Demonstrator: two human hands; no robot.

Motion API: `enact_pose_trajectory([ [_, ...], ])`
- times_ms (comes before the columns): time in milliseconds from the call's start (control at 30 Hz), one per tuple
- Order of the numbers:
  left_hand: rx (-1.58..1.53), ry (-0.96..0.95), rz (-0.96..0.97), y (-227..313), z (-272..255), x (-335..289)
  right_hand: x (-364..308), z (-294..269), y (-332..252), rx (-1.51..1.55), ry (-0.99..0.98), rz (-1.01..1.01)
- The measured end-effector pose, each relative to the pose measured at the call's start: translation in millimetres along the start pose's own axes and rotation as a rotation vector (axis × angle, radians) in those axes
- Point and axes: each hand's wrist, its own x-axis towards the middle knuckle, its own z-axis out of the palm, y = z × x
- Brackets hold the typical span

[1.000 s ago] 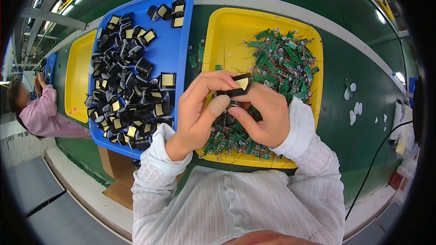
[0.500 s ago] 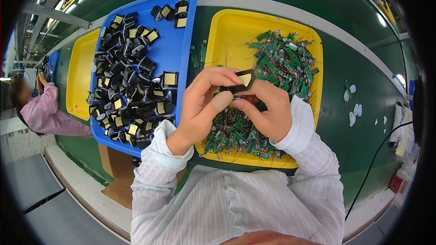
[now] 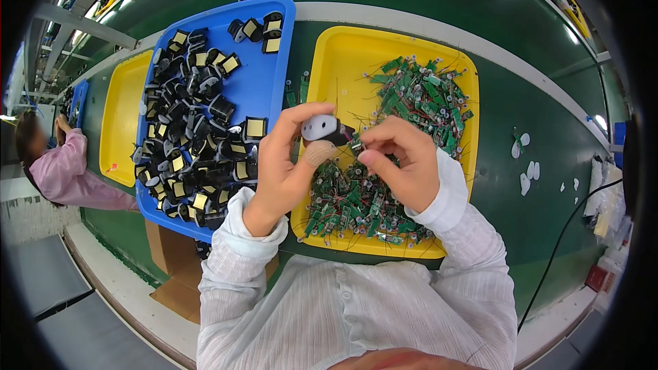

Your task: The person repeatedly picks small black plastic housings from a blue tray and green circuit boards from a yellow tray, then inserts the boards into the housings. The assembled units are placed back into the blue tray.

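Between the thumb and fingers of my left hand (image 3: 288, 154) is a small black plastic housing with a light grey end piece (image 3: 320, 127), its grey face turned up. A small green circuit board (image 3: 357, 144) sits at the housing's right end, pinched by the fingertips of my right hand (image 3: 404, 164). Whether the board is inside the housing or only against it I cannot tell. The left thumb has a tan covering on it. Both hands are above a yellow tray (image 3: 336, 44) heaped with green circuit boards (image 3: 425, 99) and thin wires.
Left of the yellow tray stands a blue tray (image 3: 267, 68) piled with black housings (image 3: 185, 123). Farther left are another yellow tray (image 3: 123, 109) and a person in pink (image 3: 68, 164). White flat pieces (image 3: 526, 183) and a black cable (image 3: 562, 253) lie at right; a cardboard box (image 3: 175, 267) sits below.
My left hand has turned the housing so its grey end faces up instead of the cream pad. My right fingers have moved off the housing to the board. The whole view has shifted slightly.
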Motion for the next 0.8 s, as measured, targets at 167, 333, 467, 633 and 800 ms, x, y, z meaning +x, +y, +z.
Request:
enact_pose_trajectory([
  [167, -0.112, -0.102, -0.129, 1.9, 0.4, 2.9, 0.2, -2.1, -0.4, 0.472, 0.007, 0.26],
  [333, -0.193, -0.15, -0.277, 1.5, 0.9, 2.2, 3.6, -3.3, -1.8, 0.558, -0.024, 0.293],
  [467, -0.246, -0.146, -0.24, -0.1, -0.7, 2.6, 4.5, -4.9, 0.4, 0.594, -0.023, 0.322],
  [633, -0.235, -0.118, -0.199, -3.6, 5.2, 1.1, 4.1, -4.7, 0.6, 0.602, -0.038, 0.338],
  [800, -0.288, -0.123, -0.219, -7.9, 2.5, -0.8, 4.6, -5.1, 1.7, 0.645, -0.045, 0.365],
])
